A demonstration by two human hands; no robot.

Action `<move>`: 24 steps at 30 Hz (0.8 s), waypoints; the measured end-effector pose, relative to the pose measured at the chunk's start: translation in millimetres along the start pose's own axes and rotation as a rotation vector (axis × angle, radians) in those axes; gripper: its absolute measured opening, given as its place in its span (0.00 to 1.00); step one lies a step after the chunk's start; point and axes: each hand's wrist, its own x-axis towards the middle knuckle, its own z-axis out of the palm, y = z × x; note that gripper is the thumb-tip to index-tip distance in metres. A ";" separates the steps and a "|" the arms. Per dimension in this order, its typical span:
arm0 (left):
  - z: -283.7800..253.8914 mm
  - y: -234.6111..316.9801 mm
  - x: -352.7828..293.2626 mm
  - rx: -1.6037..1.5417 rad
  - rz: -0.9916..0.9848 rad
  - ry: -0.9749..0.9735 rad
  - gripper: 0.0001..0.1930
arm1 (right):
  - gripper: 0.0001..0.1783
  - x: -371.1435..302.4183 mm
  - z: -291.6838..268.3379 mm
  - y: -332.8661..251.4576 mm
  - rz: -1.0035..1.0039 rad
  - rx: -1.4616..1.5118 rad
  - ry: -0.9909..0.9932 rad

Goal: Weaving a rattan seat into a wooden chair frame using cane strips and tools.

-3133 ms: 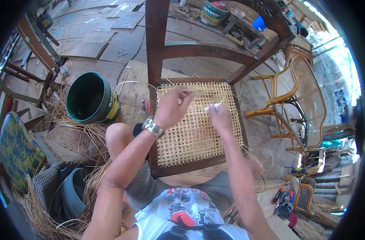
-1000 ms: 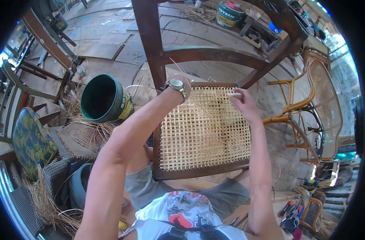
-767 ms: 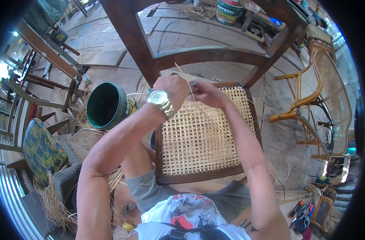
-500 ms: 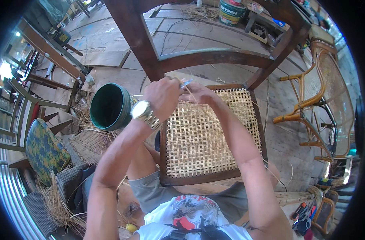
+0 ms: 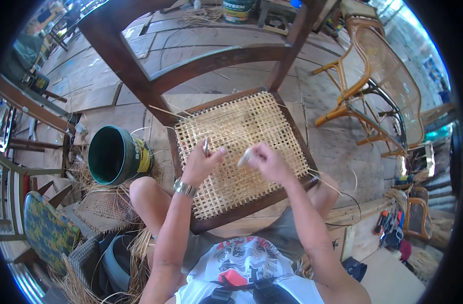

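Note:
The wooden chair [image 5: 117, 61] stands before me with its woven cane seat [image 5: 236, 192] over my lap. My left hand [image 5: 200, 164], with a wristwatch [image 5: 185, 187], is closed over the left middle of the weave. A small shiny metal tool [image 5: 206, 146] sticks up from its fingers; its exact kind is unclear. To the right, my right hand [image 5: 268, 162] pinches a small pale piece [image 5: 245, 157] that I cannot make out, just above the seat. Loose cane strands [image 5: 163, 110] stick out at the seat's far left corner, others at its near right corner.
A dark green bucket [image 5: 110, 154] stands at the left, near loose cane fibres [image 5: 79, 276] and a camouflage-patterned cushion [image 5: 49, 223]. At the right stands a rattan chair [image 5: 366, 91]. Hand tools [image 5: 391, 228] lie at the lower right; another bucket [image 5: 237, 11] stands far off.
Both hands have come back from the seat's far left corner to above its middle and moved apart. The view has shifted, so the chair appears further left.

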 end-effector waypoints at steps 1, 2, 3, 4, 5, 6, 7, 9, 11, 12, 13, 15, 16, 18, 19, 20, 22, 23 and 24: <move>9.7 1.1 13.5 -0.167 -0.055 0.071 0.27 | 0.18 -13.1 4.4 1.6 0.045 -0.142 -0.125; 15.9 1.4 25.6 -0.332 -0.113 0.143 0.26 | 0.18 -16.9 6.8 6.2 0.045 -0.140 -0.111; 16.1 6.3 35.0 -0.430 -0.118 0.138 0.21 | 0.17 -17.1 9.1 10.2 -0.151 -0.318 0.045; 14.4 10.1 38.1 -0.422 -0.109 0.133 0.21 | 0.17 -17.2 11.4 11.9 -0.347 -0.494 0.200; 11.4 13.9 39.3 -0.260 0.004 0.227 0.18 | 0.19 -10.9 10.8 11.4 -0.346 -0.438 0.294; 8.9 17.4 40.1 -0.097 0.115 0.318 0.16 | 0.19 -0.1 11.0 7.8 -0.348 -0.430 0.301; 4.9 21.6 40.0 -0.074 0.261 0.391 0.15 | 0.18 12.7 11.6 2.5 -0.330 -0.280 0.299; -1.0 50.2 29.8 -0.108 0.336 0.360 0.14 | 0.16 37.6 8.1 1.4 -0.303 -0.130 0.313; -8.9 75.8 23.3 -0.080 0.434 0.320 0.19 | 0.12 62.7 2.8 10.7 -0.316 0.268 -0.103; -21.6 83.8 18.0 -0.062 0.433 0.327 0.19 | 0.12 68.3 1.9 2.4 -0.327 0.282 -0.110; -31.5 92.7 11.7 0.154 0.363 0.321 0.21 | 0.11 65.8 -4.3 -11.7 -0.322 0.400 -0.045; -43.8 73.9 18.5 0.448 0.254 0.288 0.25 | 0.12 53.2 -17.5 -40.8 -0.321 0.557 0.077; -42.2 48.0 31.1 0.455 0.252 0.288 0.25 | 0.12 53.1 -26.4 -35.7 -0.321 0.563 0.077; -36.8 7.7 54.8 0.753 0.131 0.044 0.23 | 0.10 59.9 -48.4 -16.0 -0.190 -0.030 0.134; -33.1 9.8 53.8 0.751 0.143 -0.075 0.20 | 0.10 61.2 -54.6 -6.5 -0.185 -0.030 0.135; -28.1 10.6 54.5 0.749 0.142 -0.080 0.20 | 0.10 62.3 -59.2 2.5 -0.111 -0.290 0.095; -13.5 23.8 54.9 0.695 0.218 -0.257 0.17 | 0.10 60.3 -64.3 10.4 -0.028 -0.543 0.053; -4.7 35.5 52.6 0.741 0.171 -0.266 0.16 | 0.10 58.0 -66.4 12.9 -0.018 -0.544 0.060; 1.4 40.4 53.9 0.747 0.173 -0.274 0.16 | 0.11 55.8 -65.6 11.4 -0.008 -0.541 0.070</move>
